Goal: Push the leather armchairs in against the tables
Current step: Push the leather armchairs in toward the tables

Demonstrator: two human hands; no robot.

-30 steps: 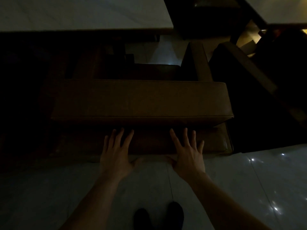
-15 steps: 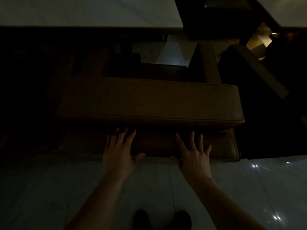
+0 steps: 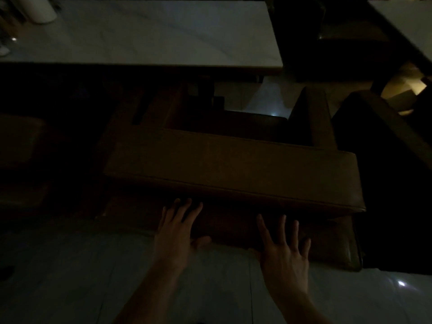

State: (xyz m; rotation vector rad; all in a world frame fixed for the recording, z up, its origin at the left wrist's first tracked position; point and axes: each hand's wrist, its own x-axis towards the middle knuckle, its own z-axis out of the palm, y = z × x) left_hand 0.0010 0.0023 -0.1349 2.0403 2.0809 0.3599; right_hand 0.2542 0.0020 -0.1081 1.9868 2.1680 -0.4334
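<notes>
A brown leather armchair (image 3: pixel 233 169) stands in front of me in dim light, its wide backrest towards me and its arms reaching towards a white marble table (image 3: pixel 149 33). My left hand (image 3: pixel 177 232) lies flat with spread fingers against the rear of the backrest. My right hand (image 3: pixel 284 251) presses the same rear panel further right, fingers straight. The chair's front end sits under the table's near edge; its seat is mostly in shadow.
A second dark armchair (image 3: pixel 383 141) stands close on the right beside another pale table (image 3: pixel 404 26). A white cylinder (image 3: pixel 42 10) stands on the first table's far left corner. A dark chair shape (image 3: pixel 21 146) sits left. Glossy tiled floor (image 3: pixel 70 277) lies under me.
The armchair has slid away from me towards the table and turned slightly, both hands staying flat on its back. More of the tabletop now shows and my shoes have left the view.
</notes>
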